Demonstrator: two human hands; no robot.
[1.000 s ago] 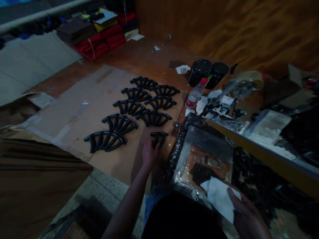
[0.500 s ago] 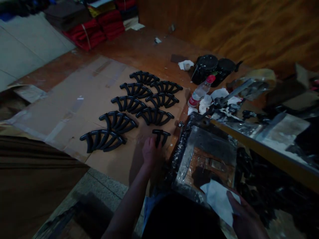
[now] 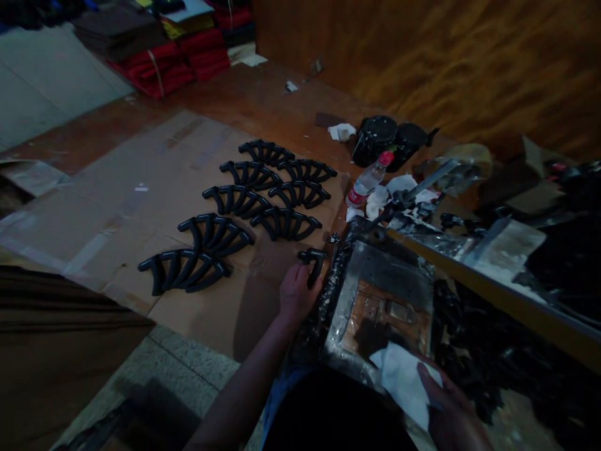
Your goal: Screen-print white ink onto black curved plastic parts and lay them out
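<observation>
My left hand [image 3: 299, 291] is closed around a black T-shaped handle [image 3: 315, 266] at the cardboard's right edge. A second crosspiece seems to overlap it, but the fingers hide part of it. My right hand [image 3: 453, 401], low on the right, grips a crumpled white cloth or paper [image 3: 406, 382], its kind unclear in the dim light. Beside the left hand, glossy black handles lie in several fanned rows on the cardboard [image 3: 113, 188]; the nearest row [image 3: 185, 269] is to its left. Right of that hand sits a metal-framed plate [image 3: 387, 313] with a brown recessed middle.
A plastic bottle with a red cap [image 3: 370, 178] stands beyond the plate, near black-stained cans [image 3: 375, 138] and crumpled white paper [image 3: 377, 202]. A yellowish bar [image 3: 488, 288] crosses the right side above dark parts. Folded red cloth bundles [image 3: 154, 69] are stacked at the back left.
My left hand has moved right, towards the plate, with the black T-shaped handle, which sat upright in view beside a second one before. The right hand keeps its hold on the white cloth or paper.
</observation>
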